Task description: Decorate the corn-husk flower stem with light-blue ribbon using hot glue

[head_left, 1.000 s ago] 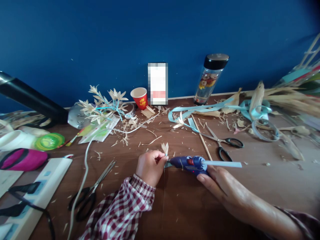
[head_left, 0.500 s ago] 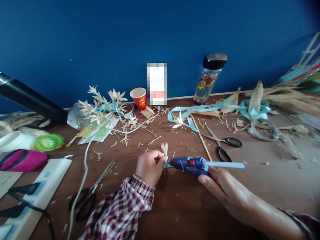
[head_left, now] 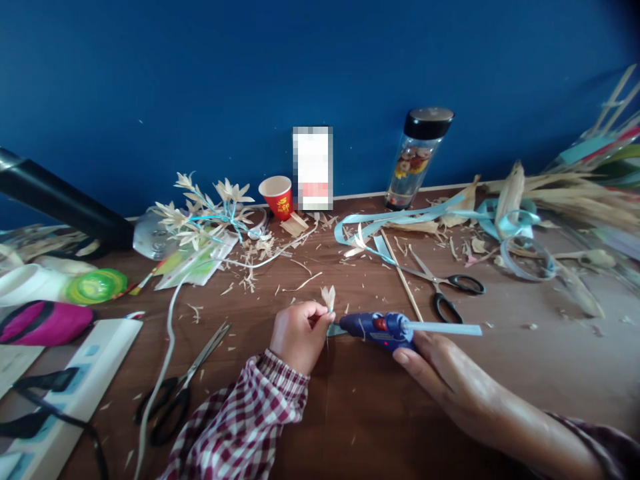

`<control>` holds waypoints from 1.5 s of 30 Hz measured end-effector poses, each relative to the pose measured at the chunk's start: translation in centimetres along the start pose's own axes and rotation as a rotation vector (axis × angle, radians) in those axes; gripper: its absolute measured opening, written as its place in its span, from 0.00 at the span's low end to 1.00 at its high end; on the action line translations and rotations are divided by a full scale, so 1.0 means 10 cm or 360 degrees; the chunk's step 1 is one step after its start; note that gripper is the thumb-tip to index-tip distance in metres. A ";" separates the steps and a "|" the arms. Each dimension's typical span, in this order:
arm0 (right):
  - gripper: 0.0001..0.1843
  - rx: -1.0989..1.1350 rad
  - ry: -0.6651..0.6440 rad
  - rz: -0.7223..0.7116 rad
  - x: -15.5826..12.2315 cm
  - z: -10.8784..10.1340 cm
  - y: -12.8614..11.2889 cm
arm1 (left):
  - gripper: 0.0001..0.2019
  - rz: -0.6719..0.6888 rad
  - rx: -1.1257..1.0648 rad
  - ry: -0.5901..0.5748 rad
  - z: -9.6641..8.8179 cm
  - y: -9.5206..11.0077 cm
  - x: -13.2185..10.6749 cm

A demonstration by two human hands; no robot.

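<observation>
Between thumb and fingertips, my left hand [head_left: 303, 333] pinches a small pale husk flower [head_left: 328, 297], its petals pointing up. A short piece of light blue ribbon [head_left: 338, 329] shows just below the pinch. My right hand [head_left: 445, 370] is wrapped round a blue hot glue gun [head_left: 377, 328], whose nozzle points left at the ribbon, close to my left fingertips. Whether the nozzle touches the ribbon I cannot tell. A clear glue stick [head_left: 445, 328] sticks out of the gun's back. The gun's handle is hidden behind my right hand.
Two pairs of scissors [head_left: 187, 383] [head_left: 440, 287] lie on the brown table [head_left: 300, 440]. Husk flowers on blue stems [head_left: 215, 213], a red paper cup [head_left: 277, 197] and a glass bottle [head_left: 417, 160] stand behind. A white cord [head_left: 173, 320] runs past a power strip [head_left: 95, 373] at left.
The glue gun and its glue stick have shifted very slightly left. My left hand holds the flower in the same place.
</observation>
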State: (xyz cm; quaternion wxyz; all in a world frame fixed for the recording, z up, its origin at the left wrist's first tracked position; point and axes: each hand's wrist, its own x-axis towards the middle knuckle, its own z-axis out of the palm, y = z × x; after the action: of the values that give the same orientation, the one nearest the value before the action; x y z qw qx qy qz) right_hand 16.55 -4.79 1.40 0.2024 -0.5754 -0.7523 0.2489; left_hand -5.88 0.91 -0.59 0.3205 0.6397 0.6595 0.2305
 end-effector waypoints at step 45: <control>0.14 -0.0049 0.0057 -0.0066 -0.10 -0.01 0.09 | 0.11 0.0028 0.0032 0.0016 0.01 0.00 0.01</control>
State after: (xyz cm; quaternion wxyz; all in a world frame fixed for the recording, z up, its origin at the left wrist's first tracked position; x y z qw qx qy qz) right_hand 17.56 -5.57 0.96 0.2119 -0.5672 -0.7640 0.2228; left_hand -5.84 0.98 -0.68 0.3088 0.6474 0.6578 0.2300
